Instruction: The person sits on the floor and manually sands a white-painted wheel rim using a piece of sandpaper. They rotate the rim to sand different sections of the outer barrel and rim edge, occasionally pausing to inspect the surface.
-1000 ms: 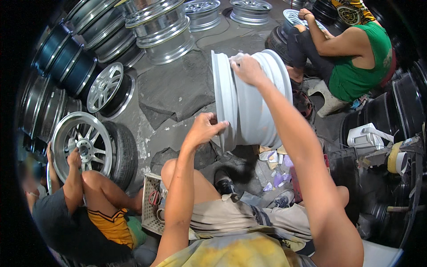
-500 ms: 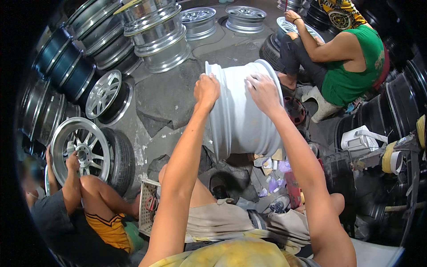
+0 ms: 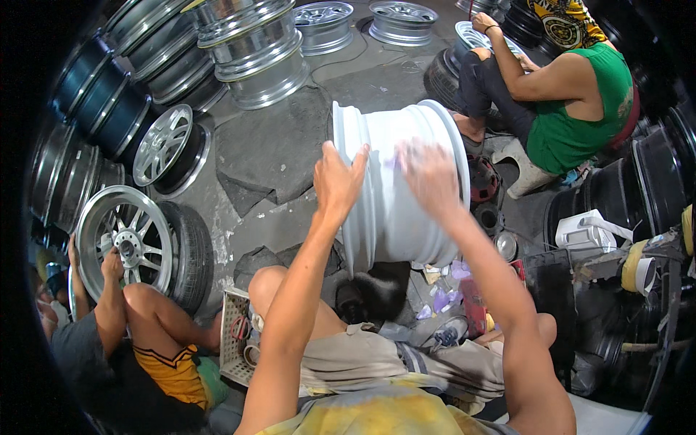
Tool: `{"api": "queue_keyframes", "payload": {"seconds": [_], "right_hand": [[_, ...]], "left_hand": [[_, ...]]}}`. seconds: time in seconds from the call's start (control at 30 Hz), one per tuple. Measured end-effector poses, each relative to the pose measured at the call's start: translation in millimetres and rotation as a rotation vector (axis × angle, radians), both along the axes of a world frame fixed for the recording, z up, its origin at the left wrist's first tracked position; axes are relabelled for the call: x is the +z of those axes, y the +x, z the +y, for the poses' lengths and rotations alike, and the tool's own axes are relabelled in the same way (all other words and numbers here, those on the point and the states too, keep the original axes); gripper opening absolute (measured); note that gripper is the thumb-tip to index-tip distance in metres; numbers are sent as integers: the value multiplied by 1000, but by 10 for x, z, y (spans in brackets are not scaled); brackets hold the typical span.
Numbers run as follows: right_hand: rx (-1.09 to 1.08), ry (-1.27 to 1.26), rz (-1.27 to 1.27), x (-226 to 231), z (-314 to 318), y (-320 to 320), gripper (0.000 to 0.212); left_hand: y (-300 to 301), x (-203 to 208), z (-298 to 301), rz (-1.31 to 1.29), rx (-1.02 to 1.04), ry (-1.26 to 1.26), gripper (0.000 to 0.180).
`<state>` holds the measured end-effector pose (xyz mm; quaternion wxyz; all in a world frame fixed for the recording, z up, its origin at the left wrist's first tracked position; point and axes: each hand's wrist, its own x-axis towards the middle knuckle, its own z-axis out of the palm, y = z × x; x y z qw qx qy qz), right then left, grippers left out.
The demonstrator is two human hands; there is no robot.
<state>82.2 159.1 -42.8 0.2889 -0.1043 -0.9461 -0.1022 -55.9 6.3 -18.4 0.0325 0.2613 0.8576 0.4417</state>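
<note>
On white rim (image 3: 390,210), left hand (image 3: 337,181)

Wheel rim (image 3: 395,210): single piece, pale grey-white, matt surface. Broad cylindrical barrel with a raised, rounded lip at each end; stepped ridges and a shallow groove run around it close to the left lip. Pose: on its side, axis roughly left to right, curved outer wall turned up and toward the wearer, left lip seen nearly edge-on. Bare of any tyre. Its support cannot be made out.

Small purple piece (image 3: 392,163): at the upper middle of the barrel, mostly covered and blurred; only an edge shows. Appears against the outer wall; exact shape and material indeterminable.
</note>
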Motion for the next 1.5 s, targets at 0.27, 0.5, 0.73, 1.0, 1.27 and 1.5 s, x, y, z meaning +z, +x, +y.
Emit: {"api": "queue_keyframes", "payload": {"seconds": [0.27, 0.5, 0.73, 1.0, 1.27, 1.5], "right_hand": [[-49, -273, -162, 355, 450, -357, 32], [-70, 60, 199, 40, -380, 1473, 33], [-116, 39, 132, -194, -513, 1582, 36], [-239, -168, -81, 396, 366, 174, 30], [12, -272, -57, 287, 385, 310, 27], [-138, 2, 113, 86, -519, 1160, 32]], "left_hand": [[237, -82, -186, -11, -44, 128, 58], [344, -1, -266, -108, -12, 96, 50], [682, -123, -458, -90, -38, 139, 45], [971, -197, -776, -70, -30, 259, 43], [724, -158, -583, -50, -13, 191, 48], [705, -148, -549, -59, -21, 241, 48]]}}
